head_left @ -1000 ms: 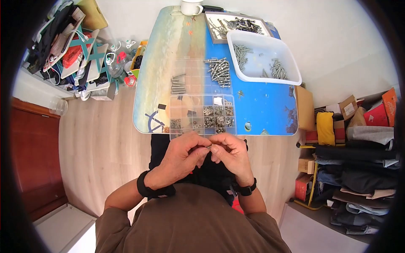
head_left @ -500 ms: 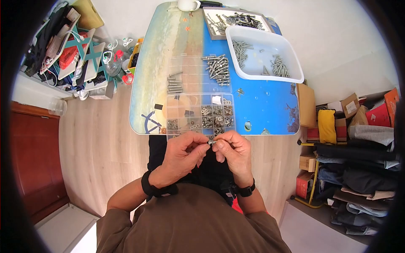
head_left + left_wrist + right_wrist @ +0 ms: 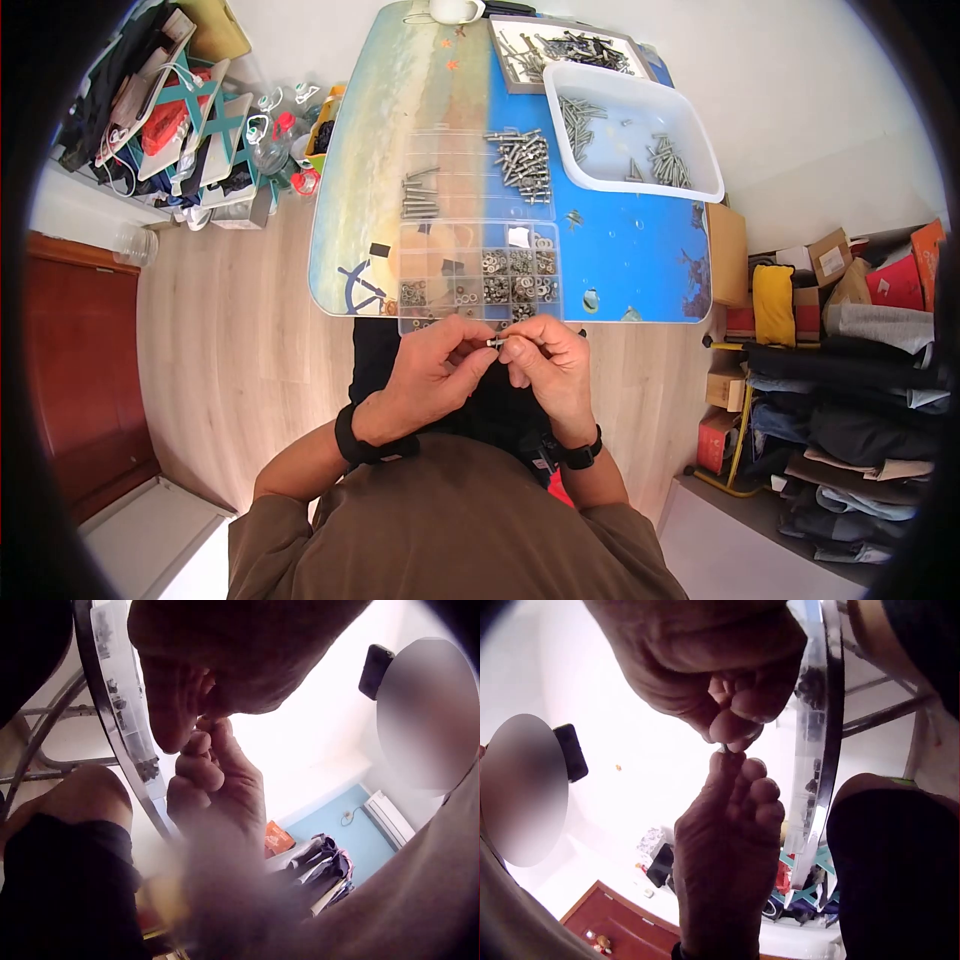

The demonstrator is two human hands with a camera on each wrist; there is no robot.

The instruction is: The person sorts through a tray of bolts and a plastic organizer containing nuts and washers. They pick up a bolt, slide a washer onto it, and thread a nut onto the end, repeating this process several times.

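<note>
Just past the table's near edge, my left hand (image 3: 432,368) and right hand (image 3: 552,368) meet fingertip to fingertip over the lap. Between them is a small silver bolt (image 3: 494,343), pinched by thumb and forefinger from each side. Most of it is hidden by the fingers; a thin dark piece shows between the fingertips in the right wrist view. Right in front of the hands lies a clear compartment box (image 3: 402,270) with nuts and washers (image 3: 496,290) sorted in its cells. Its open lid (image 3: 455,150) carries a pile of bolts (image 3: 522,165) and a row of longer bolts (image 3: 421,198).
A white plastic tub (image 3: 640,190) with loose screws stands at the table's right. Behind it is a shallow box (image 3: 510,70) of dark and silver screws, beside a white mug (image 3: 455,10). Folded clothes (image 3: 850,380) are stacked on the right, bottles (image 3: 270,150) at the left.
The hands stay together at the near edge, fingertips shifting slightly on the bolt. Its bright end now shows at the left fingertips; a second ago the fingers covered more of it.
</note>
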